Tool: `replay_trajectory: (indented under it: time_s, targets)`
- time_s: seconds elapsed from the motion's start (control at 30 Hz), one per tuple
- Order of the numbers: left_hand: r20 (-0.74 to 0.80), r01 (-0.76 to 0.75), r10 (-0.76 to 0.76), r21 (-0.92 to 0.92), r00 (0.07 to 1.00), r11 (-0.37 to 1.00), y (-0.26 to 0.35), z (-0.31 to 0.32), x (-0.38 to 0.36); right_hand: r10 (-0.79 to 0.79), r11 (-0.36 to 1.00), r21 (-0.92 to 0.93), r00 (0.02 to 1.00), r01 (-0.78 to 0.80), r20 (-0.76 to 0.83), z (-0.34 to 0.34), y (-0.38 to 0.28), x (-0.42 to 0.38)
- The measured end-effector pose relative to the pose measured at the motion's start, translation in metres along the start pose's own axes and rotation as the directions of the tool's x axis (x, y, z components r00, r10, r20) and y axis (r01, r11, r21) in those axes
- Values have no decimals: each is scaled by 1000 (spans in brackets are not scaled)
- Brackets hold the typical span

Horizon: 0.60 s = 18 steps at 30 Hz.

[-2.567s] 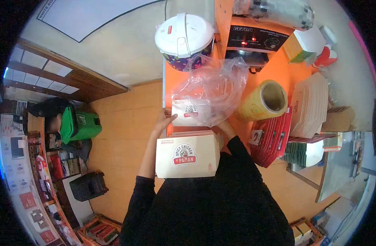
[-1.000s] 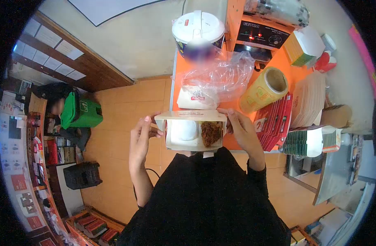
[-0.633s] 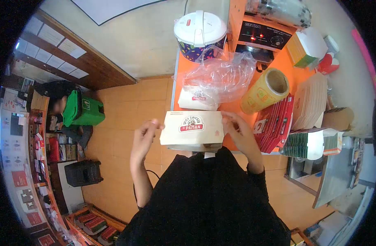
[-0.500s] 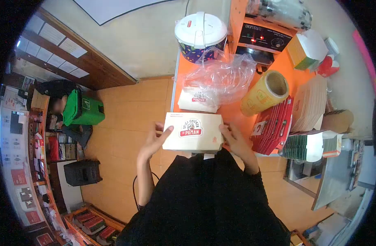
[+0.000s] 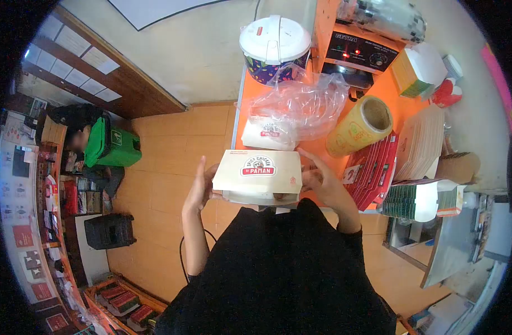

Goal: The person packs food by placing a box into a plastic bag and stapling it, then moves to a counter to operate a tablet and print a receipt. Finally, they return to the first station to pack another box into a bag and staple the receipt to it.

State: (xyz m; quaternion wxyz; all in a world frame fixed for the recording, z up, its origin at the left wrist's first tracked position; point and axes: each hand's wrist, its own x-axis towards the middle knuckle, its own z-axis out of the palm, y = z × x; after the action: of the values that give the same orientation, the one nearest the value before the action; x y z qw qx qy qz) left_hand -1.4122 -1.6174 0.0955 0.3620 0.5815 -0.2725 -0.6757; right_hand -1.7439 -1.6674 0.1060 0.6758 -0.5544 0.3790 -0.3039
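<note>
A cream food box (image 5: 257,173) with a red and black logo is held up in front of my chest, its lid slightly raised along the near edge, with a gap below. My left hand (image 5: 200,187) grips its left side, thumb up and fingers underneath. On the right side, my right hand (image 5: 323,178) holds the box, fingers bent at its edge. Behind it, a similar box (image 5: 261,134) lies on the orange table (image 5: 317,149), partly covered by a clear plastic bag (image 5: 306,106).
On the table stand a white-lidded pot (image 5: 275,44), a yellow film roll (image 5: 356,128), red folded cartons (image 5: 370,173) and green cartons (image 5: 409,202). A person (image 5: 108,178) sits at the left by a green bin (image 5: 113,142). A black case (image 5: 109,231) stands on the floor.
The box has tilted and its near edge now shows a gap under the lid. Both hands have shifted their hold, the left fingers moving lower under the box.
</note>
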Motion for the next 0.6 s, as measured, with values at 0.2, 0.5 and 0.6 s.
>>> replay_trajectory:
  time_s: [0.2, 0.5, 0.6]
  targets:
    - [22, -69, 71, -69, 997, 995, -9, -15, 1, -170, 814, -570, 984, 114, -46, 13, -29, 3]
    - [-45, -50, 54, 78, 998, 996, -13, -3, -7, -220, 902, -428, 916, 60, -336, 17, -12, 40]
    - [-138, 5, 43, 326, 989, 945, -5, 15, -4, -301, 936, -288, 884, 202, -358, 23, 31, 33]
